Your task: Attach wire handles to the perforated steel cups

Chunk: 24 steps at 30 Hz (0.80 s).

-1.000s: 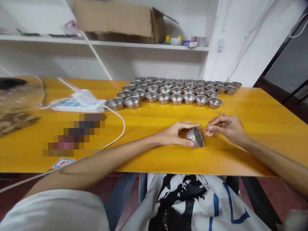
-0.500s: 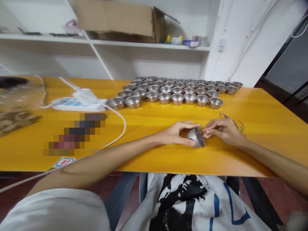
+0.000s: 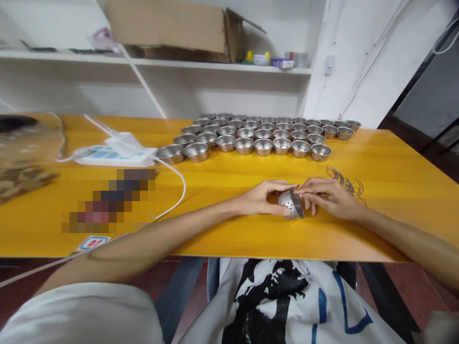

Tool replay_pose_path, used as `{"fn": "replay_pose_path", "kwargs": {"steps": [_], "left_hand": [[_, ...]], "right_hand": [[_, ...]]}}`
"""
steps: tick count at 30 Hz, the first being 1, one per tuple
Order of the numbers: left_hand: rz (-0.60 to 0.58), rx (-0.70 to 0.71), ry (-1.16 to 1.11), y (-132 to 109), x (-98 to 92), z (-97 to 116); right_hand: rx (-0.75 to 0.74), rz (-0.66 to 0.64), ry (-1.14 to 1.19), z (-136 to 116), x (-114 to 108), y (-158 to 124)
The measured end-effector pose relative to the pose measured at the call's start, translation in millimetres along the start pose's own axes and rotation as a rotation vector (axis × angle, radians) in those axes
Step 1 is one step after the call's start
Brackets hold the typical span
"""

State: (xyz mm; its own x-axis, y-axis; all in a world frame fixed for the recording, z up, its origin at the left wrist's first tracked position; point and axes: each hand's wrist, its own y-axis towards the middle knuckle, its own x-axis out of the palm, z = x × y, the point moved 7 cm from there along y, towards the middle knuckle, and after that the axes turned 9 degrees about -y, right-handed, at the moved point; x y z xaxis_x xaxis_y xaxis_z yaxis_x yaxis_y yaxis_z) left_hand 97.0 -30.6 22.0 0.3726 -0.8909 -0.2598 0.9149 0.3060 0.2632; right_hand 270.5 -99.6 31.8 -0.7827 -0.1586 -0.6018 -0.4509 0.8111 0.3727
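My left hand [image 3: 260, 198] grips a small perforated steel cup [image 3: 291, 206] between thumb and fingers, just above the table. The cup is tipped on its side, its mouth facing right. My right hand [image 3: 332, 197] is at the cup's mouth, thumb and index finger pinched together by the upper rim, the other fingers curled. What is in that pinch, if anything, is too small to make out. Just behind my right hand lies a loose pile of thin curved wire pieces [image 3: 346, 181], partly hidden by the hand.
Several rows of similar perforated steel cups [image 3: 263, 147] stand along the back of the yellow table [image 3: 229, 239]. On the left are a white power strip [image 3: 114, 156] with a cable looping forward, a blurred-out item, and brown pieces [image 3: 23, 179]. A cardboard box [image 3: 168, 26] sits on the shelf.
My right hand's fingers have shifted slightly left and up along the cup's rim. The left hand still holds the cup in nearly the same pose. The view has shifted slightly.
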Motion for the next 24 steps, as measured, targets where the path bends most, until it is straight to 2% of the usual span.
{"fn": "replay_pose_path", "kwargs": {"steps": [5,10,13,24], "left_hand": [[0.030,-0.013,-0.002,0.4,-2.3,-2.1],[0.023,-0.002,-0.001,1.2,-1.9,-1.6],[0.019,0.003,-0.001,1.5,-1.6,-1.5],[0.008,0.047,0.043,2.0,0.4,2.0]], "right_hand": [[0.063,-0.032,0.062,9.9,8.0,-1.2],[-0.069,-0.077,-0.083,-1.7,11.8,5.1],[-0.119,-0.123,-0.083,-5.8,16.1,6.8],[-0.031,-0.184,-0.053,-4.7,21.1,7.4]]}}
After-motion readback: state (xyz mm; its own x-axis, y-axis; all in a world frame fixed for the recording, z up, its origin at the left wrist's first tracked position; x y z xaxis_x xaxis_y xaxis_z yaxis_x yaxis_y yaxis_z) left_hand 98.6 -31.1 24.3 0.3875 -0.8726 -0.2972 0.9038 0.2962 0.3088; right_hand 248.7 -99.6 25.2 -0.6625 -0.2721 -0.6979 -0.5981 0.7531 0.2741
